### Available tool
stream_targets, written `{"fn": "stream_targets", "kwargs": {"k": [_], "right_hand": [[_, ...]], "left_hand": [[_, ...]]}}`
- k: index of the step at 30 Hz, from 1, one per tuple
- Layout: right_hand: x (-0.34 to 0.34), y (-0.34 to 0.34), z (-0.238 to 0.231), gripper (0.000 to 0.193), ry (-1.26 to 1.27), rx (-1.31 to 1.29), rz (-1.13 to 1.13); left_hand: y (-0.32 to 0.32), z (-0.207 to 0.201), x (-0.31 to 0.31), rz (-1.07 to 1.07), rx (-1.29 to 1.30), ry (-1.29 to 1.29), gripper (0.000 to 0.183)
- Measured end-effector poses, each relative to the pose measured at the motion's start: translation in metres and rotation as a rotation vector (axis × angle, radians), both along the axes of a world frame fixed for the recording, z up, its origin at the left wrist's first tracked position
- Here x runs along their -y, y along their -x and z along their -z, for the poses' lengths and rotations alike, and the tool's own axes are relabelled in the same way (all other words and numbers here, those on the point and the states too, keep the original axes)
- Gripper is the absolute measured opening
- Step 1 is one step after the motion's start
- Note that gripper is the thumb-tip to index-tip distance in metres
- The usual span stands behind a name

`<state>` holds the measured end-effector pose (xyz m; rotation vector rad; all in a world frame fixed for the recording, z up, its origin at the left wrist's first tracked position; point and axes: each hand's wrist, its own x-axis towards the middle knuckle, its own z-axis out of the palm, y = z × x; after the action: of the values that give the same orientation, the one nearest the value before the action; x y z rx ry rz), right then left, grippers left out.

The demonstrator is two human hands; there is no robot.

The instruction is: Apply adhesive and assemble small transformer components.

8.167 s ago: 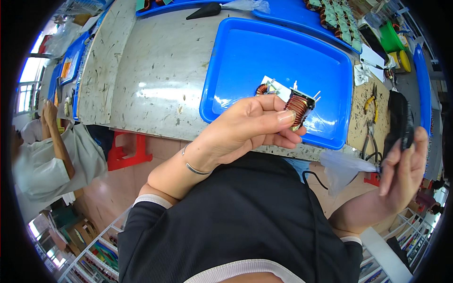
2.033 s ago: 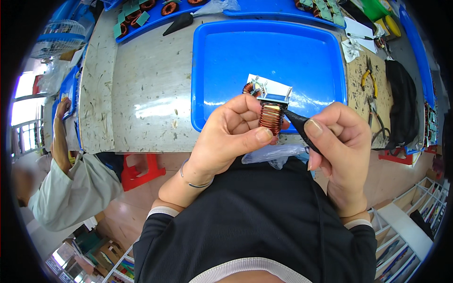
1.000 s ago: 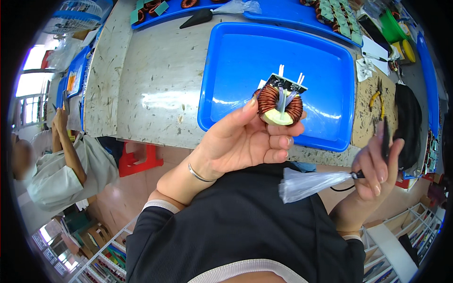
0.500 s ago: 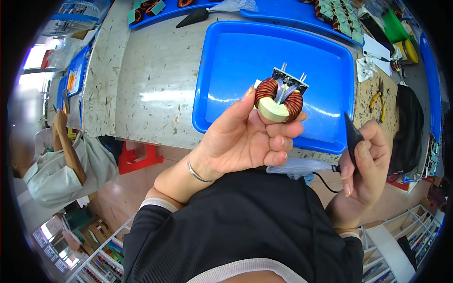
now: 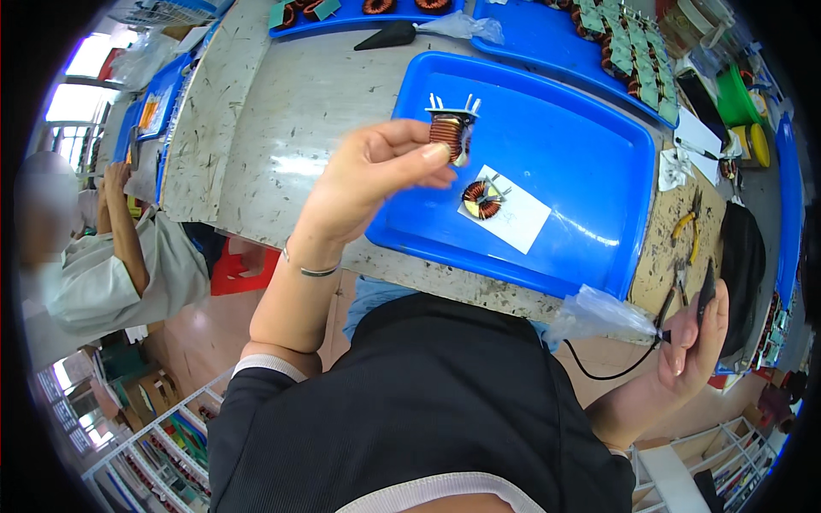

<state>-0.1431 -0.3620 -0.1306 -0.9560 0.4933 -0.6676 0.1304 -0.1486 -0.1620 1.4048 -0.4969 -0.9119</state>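
Note:
Above the blue tray (image 5: 590, 265), my left hand (image 5: 363, 175) pinches a copper-wound toroidal coil (image 5: 446, 137) between thumb and fingers. A small circuit board with metal pins sits on the coil's upper side. Another toroidal coil (image 5: 481, 199), smaller in view, rests on a white card (image 5: 523, 224) inside the tray. At the right, my right hand (image 5: 691, 338) is closed around a black pointed tool (image 5: 706, 292). Clear plastic wrapping (image 5: 603, 316) and a black cord (image 5: 599, 374) trail from that hand's side; its grip is partly hidden.
More coils with green boards (image 5: 629, 51) fill a blue tray at the far right. A black cone with plastic wrapping (image 5: 389, 36) lies beyond the near tray. Yellow-handled pliers (image 5: 687, 229) lie on the right. Another person (image 5: 128, 265) works at the left.
My left hand has moved left and turned the coil, so its board and pins face up. The card and second coil now show. My right hand has shifted right and slightly down with the black tool.

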Motion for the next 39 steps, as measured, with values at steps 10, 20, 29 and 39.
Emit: {"fn": "stream_targets", "kwargs": {"k": [10, 20, 29, 39], "right_hand": [[0.012, 0.008, -0.008, 0.013, 0.041, -0.01, 0.049], [0.01, 0.008, 0.001, 0.011, -0.019, 0.055, -0.076], [0.009, 0.006, 0.003, 0.012, -0.054, 0.047, -0.046], [0.01, 0.006, 0.004, 0.01, -0.022, 0.056, -0.128]], "left_hand": [[0.0, 0.006, 0.016, 0.025, 0.043, -0.046, 0.039], [-0.023, 0.007, 0.033, -0.13, 0.837, -0.51, 0.041], [-0.025, 0.044, 0.046, 0.039, -1.172, 0.304, 0.047], [-0.033, 0.066, 0.049, -0.132, -1.222, 0.364, 0.052]]}}
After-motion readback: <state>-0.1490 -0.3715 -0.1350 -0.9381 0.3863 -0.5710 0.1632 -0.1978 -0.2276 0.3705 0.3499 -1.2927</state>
